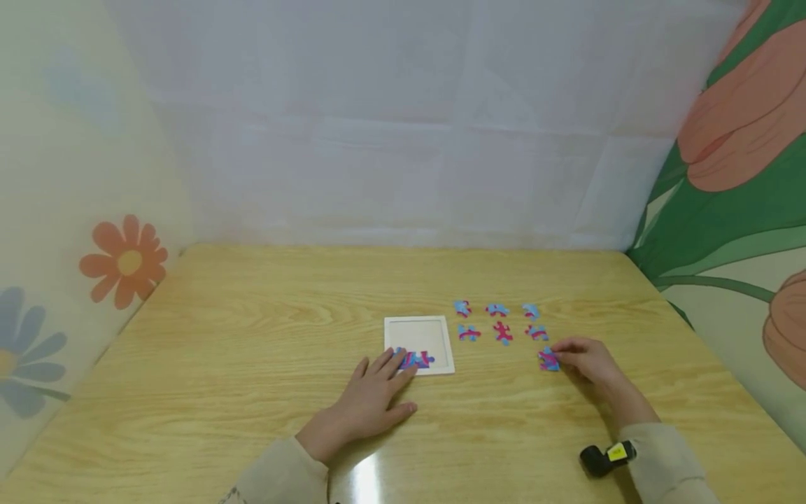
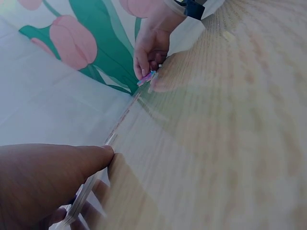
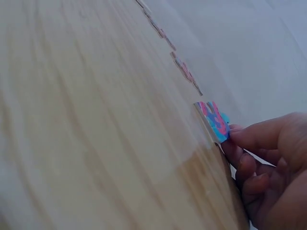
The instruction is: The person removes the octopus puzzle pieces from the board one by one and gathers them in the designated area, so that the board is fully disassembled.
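Note:
My right hand (image 1: 592, 362) pinches a pink, purple and blue jigsaw piece (image 1: 548, 359) between thumb and finger, low over the table. In the right wrist view this puzzle piece (image 3: 217, 121) is tilted, one edge at the wood. My left hand (image 1: 370, 402) lies with fingers spread over the lower left corner of a white square puzzle tray (image 1: 450, 346). Joined pink and blue pieces (image 1: 425, 360) line the tray's bottom edge, partly hidden under the left fingertips. The left thumb (image 2: 91, 158) shows large beside the tray's edge in the left wrist view.
Two rows of loose jigsaw pieces (image 1: 502, 332) lie right of the tray. The wooden table (image 1: 264, 301) meets a white cloth (image 1: 378, 140) at the back and flower-patterned panels at both sides. A black device (image 1: 606, 458) is by the right sleeve.

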A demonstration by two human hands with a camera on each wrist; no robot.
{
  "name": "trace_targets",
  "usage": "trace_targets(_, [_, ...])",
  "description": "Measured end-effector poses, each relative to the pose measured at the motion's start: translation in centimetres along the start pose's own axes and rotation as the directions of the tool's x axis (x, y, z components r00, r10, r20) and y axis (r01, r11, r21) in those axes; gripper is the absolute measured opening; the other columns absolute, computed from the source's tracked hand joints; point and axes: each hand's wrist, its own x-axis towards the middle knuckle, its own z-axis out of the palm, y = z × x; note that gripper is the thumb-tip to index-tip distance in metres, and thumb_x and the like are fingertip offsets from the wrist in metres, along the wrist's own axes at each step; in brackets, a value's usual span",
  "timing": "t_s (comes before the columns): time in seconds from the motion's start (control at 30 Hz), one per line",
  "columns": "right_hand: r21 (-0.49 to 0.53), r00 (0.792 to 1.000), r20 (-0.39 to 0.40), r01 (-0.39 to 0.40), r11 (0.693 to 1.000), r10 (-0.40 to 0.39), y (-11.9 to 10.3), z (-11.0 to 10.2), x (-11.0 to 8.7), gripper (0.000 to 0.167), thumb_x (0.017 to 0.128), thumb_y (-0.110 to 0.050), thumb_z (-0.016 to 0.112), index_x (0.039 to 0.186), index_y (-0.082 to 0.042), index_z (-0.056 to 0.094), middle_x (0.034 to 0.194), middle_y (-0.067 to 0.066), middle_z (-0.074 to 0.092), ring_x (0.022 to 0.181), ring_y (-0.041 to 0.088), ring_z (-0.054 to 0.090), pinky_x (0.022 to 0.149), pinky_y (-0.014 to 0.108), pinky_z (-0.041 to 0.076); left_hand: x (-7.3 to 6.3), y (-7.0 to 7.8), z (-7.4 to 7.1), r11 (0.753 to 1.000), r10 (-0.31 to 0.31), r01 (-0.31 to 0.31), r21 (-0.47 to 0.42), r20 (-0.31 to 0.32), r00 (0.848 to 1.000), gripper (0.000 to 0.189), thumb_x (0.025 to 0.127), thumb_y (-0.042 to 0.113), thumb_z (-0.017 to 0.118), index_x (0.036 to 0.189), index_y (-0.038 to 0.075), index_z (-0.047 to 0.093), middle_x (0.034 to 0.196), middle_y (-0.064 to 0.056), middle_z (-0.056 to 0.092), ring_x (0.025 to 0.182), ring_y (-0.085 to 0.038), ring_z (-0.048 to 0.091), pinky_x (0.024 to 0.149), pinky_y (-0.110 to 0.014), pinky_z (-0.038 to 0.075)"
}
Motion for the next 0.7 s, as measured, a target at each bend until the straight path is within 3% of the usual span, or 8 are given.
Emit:
trace_targets(0.3, [0.019,1.000,-0.009,0.000,1.000,0.000,-0.04,0.06,-0.14,0.022,0.080,-0.004,0.058,0.098,0.009,0.057,0.084,0.002,0.057,0.071,0.012,0.046,0.059,0.025,0.039,-0.02,0.02,0.02,1.000,-0.007,0.007,0.001,0.006,1.000,0.057,0.085,0.043,0.047,0.131,0.011,0.038,0.138,-0.014,0.024,0.125,-0.033,0.017,0.093,-0.057,0.012])
trace_targets(0.53, [0.091,0.999,-0.007,0.036,0.995,-0.035,0.02,-0.01,-0.16,0.025,0.080,-0.001,0.057,0.099,0.015,0.054,0.074,-0.002,0.058,0.063,0.007,0.049,0.056,0.023,0.042,-0.01,-0.01,0.00,1.000,-0.003,0.003,0.003,-0.002,1.000,0.058,0.084,0.043,0.047,0.131,0.011,0.038,0.138,-0.015,0.024,0.125,-0.033,0.017,0.093,-0.057,0.012])
trace_targets(0.7, [0.090,1.000,-0.014,0.016,0.996,-0.015,0.06,-0.02,-0.14,0.024,0.080,-0.002,0.056,0.099,0.014,0.054,0.076,-0.002,0.058,0.064,0.008,0.049,0.056,0.023,0.042,0.00,-0.05,0.05,1.000,-0.002,0.002,0.002,-0.004,1.000,0.057,0.084,0.043,0.048,0.131,0.011,0.038,0.138,-0.015,0.024,0.125,-0.033,0.017,0.093,-0.058,0.012])
